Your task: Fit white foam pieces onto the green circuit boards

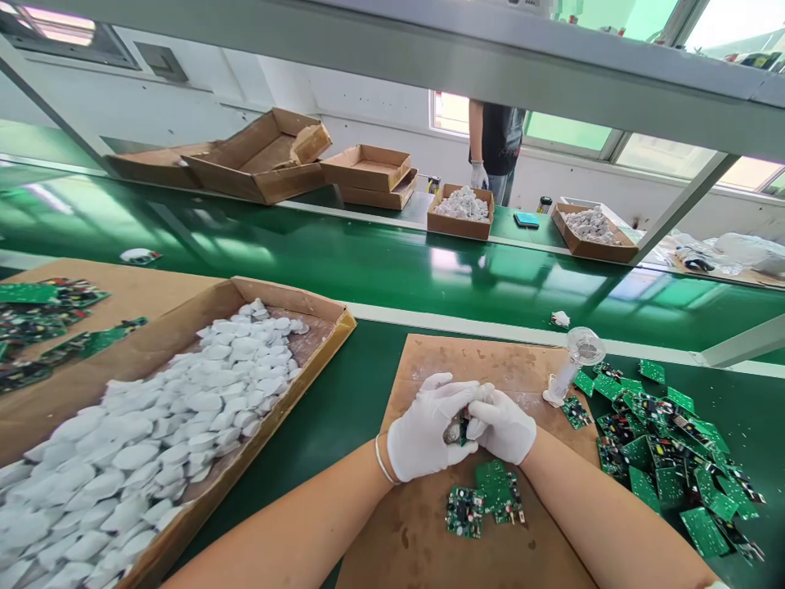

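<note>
Both hands wear white gloves and meet over a brown cardboard sheet (429, 540). My left hand (426, 429) and my right hand (503, 425) are closed together on a small green circuit board (464, 426), mostly hidden between the fingers. Just below them, two more green circuit boards (484, 499) lie on the cardboard. A heap of several green circuit boards (668, 450) is at my right. A long cardboard tray (202, 319) full of white plastic shells (141, 442) is at my left.
A small white desk fan (573, 360) stands at the cardboard's far right corner. A green conveyor belt (368, 262) runs across behind it. Beyond are cardboard boxes (459, 213), some holding white parts, and a person in a dark shirt (496, 151).
</note>
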Demonstrator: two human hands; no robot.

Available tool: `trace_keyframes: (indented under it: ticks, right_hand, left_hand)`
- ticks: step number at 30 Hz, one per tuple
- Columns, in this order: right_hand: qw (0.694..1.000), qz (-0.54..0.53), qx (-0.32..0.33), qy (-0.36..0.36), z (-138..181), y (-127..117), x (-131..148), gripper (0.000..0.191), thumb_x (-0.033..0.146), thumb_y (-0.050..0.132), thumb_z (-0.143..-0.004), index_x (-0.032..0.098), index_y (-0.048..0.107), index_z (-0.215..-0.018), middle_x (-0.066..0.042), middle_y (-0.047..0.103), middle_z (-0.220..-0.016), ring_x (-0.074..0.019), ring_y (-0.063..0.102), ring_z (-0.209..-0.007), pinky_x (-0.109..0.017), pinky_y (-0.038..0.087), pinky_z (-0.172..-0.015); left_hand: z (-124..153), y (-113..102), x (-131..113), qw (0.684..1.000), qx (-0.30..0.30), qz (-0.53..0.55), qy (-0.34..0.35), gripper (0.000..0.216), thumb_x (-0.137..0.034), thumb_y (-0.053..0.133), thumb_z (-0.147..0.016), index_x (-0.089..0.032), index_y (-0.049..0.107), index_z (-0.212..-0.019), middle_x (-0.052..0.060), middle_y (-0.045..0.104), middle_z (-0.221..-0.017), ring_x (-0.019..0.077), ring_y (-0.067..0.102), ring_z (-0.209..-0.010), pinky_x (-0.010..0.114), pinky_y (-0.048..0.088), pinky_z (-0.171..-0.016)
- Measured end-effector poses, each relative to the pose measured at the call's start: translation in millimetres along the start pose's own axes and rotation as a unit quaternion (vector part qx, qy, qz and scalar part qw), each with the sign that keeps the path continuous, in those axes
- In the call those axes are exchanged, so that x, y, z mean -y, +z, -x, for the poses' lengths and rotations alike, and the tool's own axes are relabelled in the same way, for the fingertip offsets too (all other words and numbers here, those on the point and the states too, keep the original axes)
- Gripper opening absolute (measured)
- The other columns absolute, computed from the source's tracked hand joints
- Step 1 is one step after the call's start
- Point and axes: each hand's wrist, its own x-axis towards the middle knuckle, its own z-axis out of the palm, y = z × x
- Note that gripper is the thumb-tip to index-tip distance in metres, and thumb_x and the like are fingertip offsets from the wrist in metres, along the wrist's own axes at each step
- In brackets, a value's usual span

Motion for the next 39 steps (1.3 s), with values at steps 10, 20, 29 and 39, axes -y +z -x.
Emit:
trace_keyframes:
  ticks: [10, 20, 29, 39]
  right_hand:
    - [0.983, 0.184, -0.006, -0.018, 3, 11, 7, 0.007, 0.016, 0.06, -0.061, 0.013, 0.065, -0.065, -0.003, 0.067, -0.066, -0.0159, 0.06, -0.062, -0.027, 0.047, -0.055]
    - [0.983, 0.184, -0.016, -0.017, 0, 10, 6, 0.027, 0.012, 0.065, -0.056, 0.013, 0.068, -0.083, 0.004, 0.058, -0.064, -0.0125, 0.051, -0.062, -0.024, 0.04, -0.055]
    - [0.995, -0.077, 0.065, -0.003, 0, 1, 5, 0.03, 0.04, 0.07, -0.076, 0.017, 0.052, -0.068, 0.001, 0.047, -0.068, -0.0134, 0.046, -0.065, -0.029, 0.042, -0.062]
    - [0.992, -0.123, -0.011, 0.013, -3, 0, -4, 0.04, 0.029, 0.089, -0.058, 0.014, 0.059, -0.078, -0.001, 0.06, -0.074, -0.0137, 0.057, -0.068, -0.026, 0.043, -0.062]
  left_hand:
    - [-1, -3, -5, 1.0, 0.021, 0.007, 0.013, 0.067, -0.025, 0.068, -0.065, -0.026, 0.052, -0.13, 0.007, 0.065, -0.126, 0.0249, 0.063, -0.112, 0.044, 0.03, -0.112]
    - [1, 1, 3, 1.0, 0.005, 0.02, 0.01, 0.071, -0.027, 0.069, -0.063, -0.025, 0.05, -0.132, 0.008, 0.064, -0.125, 0.0255, 0.063, -0.111, 0.044, 0.031, -0.111]
    - [4, -3, 9, 0.972, -0.039, 0.232, -0.028, 0.065, -0.015, 0.061, -0.077, -0.023, 0.041, -0.138, 0.012, 0.055, -0.137, 0.0285, 0.053, -0.126, 0.048, 0.04, -0.108]
    - [-2, 0, 17, 0.988, -0.139, 0.03, 0.053, 0.073, -0.025, 0.075, -0.071, -0.025, 0.044, -0.137, 0.014, 0.054, -0.139, 0.0328, 0.05, -0.128, 0.055, 0.042, -0.103]
